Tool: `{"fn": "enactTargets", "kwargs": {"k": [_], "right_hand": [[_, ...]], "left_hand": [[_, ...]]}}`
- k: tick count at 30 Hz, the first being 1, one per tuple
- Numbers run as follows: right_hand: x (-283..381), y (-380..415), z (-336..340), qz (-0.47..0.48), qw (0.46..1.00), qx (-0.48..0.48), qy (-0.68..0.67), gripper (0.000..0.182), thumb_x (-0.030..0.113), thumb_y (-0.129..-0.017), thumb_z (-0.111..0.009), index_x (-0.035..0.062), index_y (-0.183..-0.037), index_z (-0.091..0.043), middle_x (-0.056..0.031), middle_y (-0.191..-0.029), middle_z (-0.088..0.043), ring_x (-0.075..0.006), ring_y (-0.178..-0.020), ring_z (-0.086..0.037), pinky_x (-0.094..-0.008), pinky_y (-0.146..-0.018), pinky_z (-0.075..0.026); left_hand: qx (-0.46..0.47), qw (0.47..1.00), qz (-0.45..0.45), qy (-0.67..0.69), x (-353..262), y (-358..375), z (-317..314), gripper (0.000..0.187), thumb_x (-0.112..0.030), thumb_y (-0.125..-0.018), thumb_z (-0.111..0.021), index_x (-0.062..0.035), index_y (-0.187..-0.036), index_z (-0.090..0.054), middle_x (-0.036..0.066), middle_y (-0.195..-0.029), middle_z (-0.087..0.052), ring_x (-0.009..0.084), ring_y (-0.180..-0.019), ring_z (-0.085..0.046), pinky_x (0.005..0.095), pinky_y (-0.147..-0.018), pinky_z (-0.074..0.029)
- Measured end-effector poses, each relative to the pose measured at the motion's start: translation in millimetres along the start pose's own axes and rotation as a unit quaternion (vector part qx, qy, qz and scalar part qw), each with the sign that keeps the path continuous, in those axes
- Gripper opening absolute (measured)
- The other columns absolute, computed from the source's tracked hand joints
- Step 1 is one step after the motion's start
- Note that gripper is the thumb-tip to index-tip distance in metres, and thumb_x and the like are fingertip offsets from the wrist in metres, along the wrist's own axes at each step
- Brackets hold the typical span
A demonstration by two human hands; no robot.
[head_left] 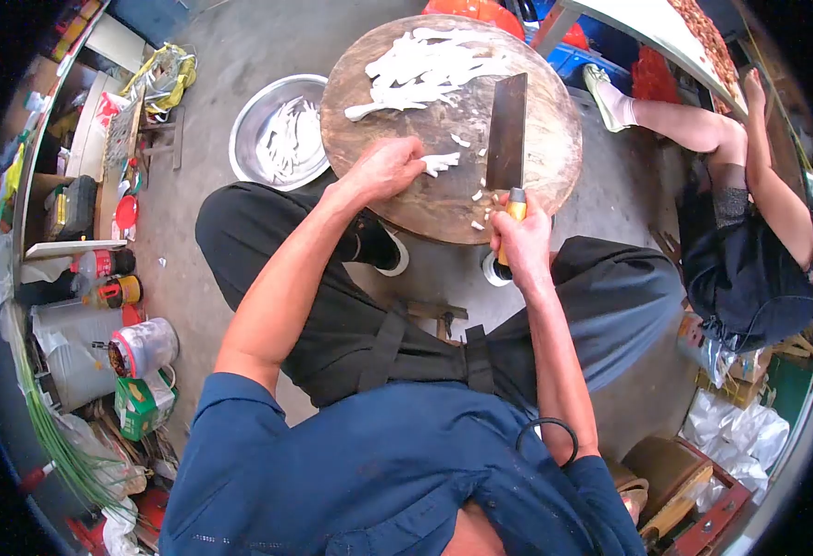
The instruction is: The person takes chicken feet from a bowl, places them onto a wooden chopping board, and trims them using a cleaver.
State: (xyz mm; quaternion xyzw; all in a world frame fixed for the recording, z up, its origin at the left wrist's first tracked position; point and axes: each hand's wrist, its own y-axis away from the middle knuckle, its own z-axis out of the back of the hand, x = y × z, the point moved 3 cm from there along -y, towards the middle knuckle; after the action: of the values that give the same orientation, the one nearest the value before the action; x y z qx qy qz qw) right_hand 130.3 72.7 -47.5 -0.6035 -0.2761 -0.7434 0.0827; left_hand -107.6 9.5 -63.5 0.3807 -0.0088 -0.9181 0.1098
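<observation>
My right hand [525, 237] is wrapped around the yellow handle of a cleaver [507, 130], whose broad dark blade lies over the right half of a round wooden chopping block [547, 176]. On the block's near left side, my left hand [390, 170] is closed on a pale chicken foot [441, 164], its toes pointing toward the blade. Several small white cut bits [478, 195] are scattered between the foot and the cleaver. A heap of white chicken feet [434, 67] covers the far part of the block.
Left of the block, a metal basin [242, 148] holds more white pieces. Another person's leg [675, 120] and arm are at the right, beside a raised table [647, 28]. Shelves, jars and a green box [144, 405] line the left. Green stalks [59, 445] lie lower left.
</observation>
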Motion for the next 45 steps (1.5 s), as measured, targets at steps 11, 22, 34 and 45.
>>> {"fn": "enactTargets", "kwargs": {"k": [11,22,34,45], "right_hand": [[12,10,-19,0.024,1.0,0.02,0.001,0.021,0.001,-0.081,-0.059,0.0022,-0.101,-0.054,-0.0025,-0.067,-0.055,-0.0085,-0.044,-0.05,-0.0245,-0.04,-0.04],[13,-8,-30,-0.001,0.996,0.04,0.074,0.022,0.003,-0.079,-0.062,0.0022,-0.1,-0.055,-0.0021,-0.068,-0.054,-0.0094,-0.045,-0.051,-0.0256,-0.041,-0.041],[7,-14,-34,0.028,0.991,0.054,0.122,0.02,0.004,-0.081,-0.062,0.0028,-0.1,-0.055,-0.0022,-0.067,-0.055,-0.0102,-0.045,-0.05,-0.0275,-0.042,-0.042],[46,-7,-7,0.043,0.996,0.081,-0.005,0.02,0.003,-0.083,-0.063,0.003,-0.101,-0.054,-0.0004,-0.068,-0.055,-0.0075,-0.046,-0.049,-0.0244,-0.042,-0.04]], "left_hand": [[0.058,0.99,-0.02,-0.127,-10,3,-3,0.024,-0.026,-0.084,-0.063,-0.0043,-0.093,-0.069,0.017,-0.091,-0.067,0.0368,-0.093,-0.064,0.0456,-0.079,-0.05],[-0.015,0.988,-0.07,-0.136,-14,5,-3,0.019,-0.021,-0.081,-0.064,-0.0024,-0.084,-0.068,0.021,-0.084,-0.066,0.0406,-0.088,-0.064,0.0502,-0.078,-0.05],[0.023,0.986,-0.048,-0.16,-11,3,-5,0.022,-0.025,-0.086,-0.061,-0.0044,-0.091,-0.067,0.017,-0.09,-0.065,0.0388,-0.092,-0.062,0.0491,-0.08,-0.05],[0.064,0.987,-0.056,-0.134,-10,10,2,0.02,-0.022,-0.083,-0.065,-0.0045,-0.091,-0.069,0.018,-0.089,-0.066,0.0379,-0.091,-0.063,0.0475,-0.079,-0.049]]}}
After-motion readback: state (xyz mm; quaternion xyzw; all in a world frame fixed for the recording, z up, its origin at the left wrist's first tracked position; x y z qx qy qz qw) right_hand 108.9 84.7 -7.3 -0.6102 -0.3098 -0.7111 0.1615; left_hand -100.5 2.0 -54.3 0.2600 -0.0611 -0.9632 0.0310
